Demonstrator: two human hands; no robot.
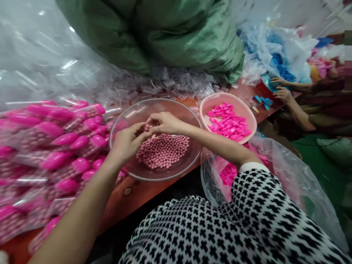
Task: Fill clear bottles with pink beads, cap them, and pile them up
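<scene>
Over a large clear plastic bowl [132, 175] my two hands meet. A heap of small round pink beads [163, 151] lies in the bowl below them. My left hand [129, 141] is curled at the bowl's left side, closed around a cluster of pink beads [147, 127]; whether a clear container encloses them I cannot tell. My right hand [166, 123] reaches in from the right, fingers bent down and pressed together against that same cluster. What its fingertips pinch is hidden.
Clear packs of pink beads with bright pink tops [66, 139] pile up at left. Clear plastic pieces [176, 82] and a green sack [176, 36] lie behind. A pink basin [202, 110] holds bright pink pieces [228, 121]. A co-worker's hands [283, 91] handle blue pieces at right.
</scene>
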